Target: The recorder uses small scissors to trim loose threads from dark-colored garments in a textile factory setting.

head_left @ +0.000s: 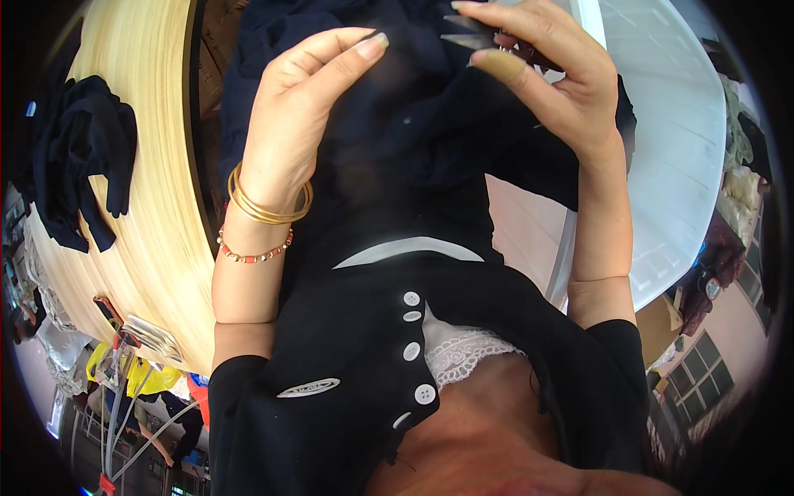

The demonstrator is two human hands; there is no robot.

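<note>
Dark navy cloth point(413, 124) lies spread over my lap, beneath both hands. My left hand point(318, 78) is raised over its left part, thumb and forefinger pressed together. A small dark bit shows at those fingertips, too small to name. In my right hand point(550, 66) is a pair of small thread snips point(467, 40), its pointed blades parted and directed left toward my left hand. The snips' handle is mostly hidden by the fingers. A tan covering point(501, 64) wraps the right thumb. The blades are apart from my left hand.
To the left curves a pale wooden table point(157, 248) with a crumpled dark garment point(83, 149) on it. A large whitish plastic tub point(674, 157) stands at my right, cloth hanging over its near side. Metal rods point(112, 430) and yellow cloth point(157, 379) are at lower left.
</note>
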